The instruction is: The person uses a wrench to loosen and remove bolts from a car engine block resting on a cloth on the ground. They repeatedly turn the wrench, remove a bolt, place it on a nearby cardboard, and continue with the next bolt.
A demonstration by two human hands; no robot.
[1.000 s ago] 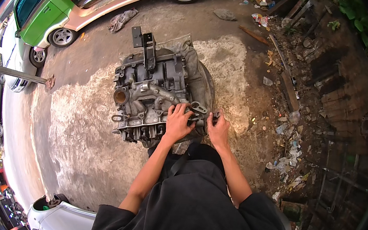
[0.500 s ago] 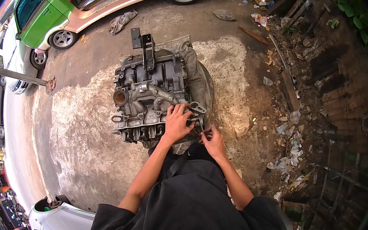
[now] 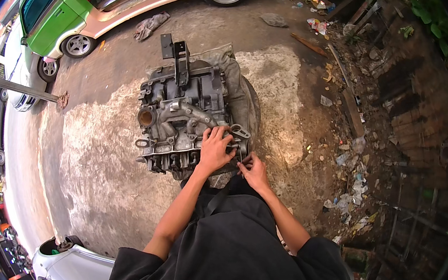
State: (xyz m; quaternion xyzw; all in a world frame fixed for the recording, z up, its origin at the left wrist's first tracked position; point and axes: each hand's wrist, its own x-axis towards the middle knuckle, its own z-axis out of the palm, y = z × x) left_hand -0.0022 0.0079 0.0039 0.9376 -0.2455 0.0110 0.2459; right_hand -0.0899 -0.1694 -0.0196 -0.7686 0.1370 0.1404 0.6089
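Note:
A dirty grey metal engine (image 3: 182,118) lies in front of me on a crumpled grey-green cloth (image 3: 243,92). My left hand (image 3: 216,150) rests on its near right corner, fingers spread over the metal beside the intake manifold (image 3: 188,113). At the same corner, just right of it, my right hand (image 3: 254,172) is closed in a pinch around a slim metal tool (image 3: 242,156), whose tip meets the engine's side; its exact kind is too small to make out. A slotted metal bracket (image 3: 240,131) juts out beyond my left fingertips. Another upright black bracket (image 3: 180,60) stands at the far side.
Stained concrete (image 3: 98,175) surrounds the engine. A green and pink van (image 3: 116,17) is parked at the far left, with a rag (image 3: 151,25) near it. Litter (image 3: 359,188) and wooden planks (image 3: 353,113) line the right side. A silver car (image 3: 77,267) stands behind at lower left.
My right hand has shifted slightly left toward the engine, and the slim tool has turned a little with it. My left hand stays in place.

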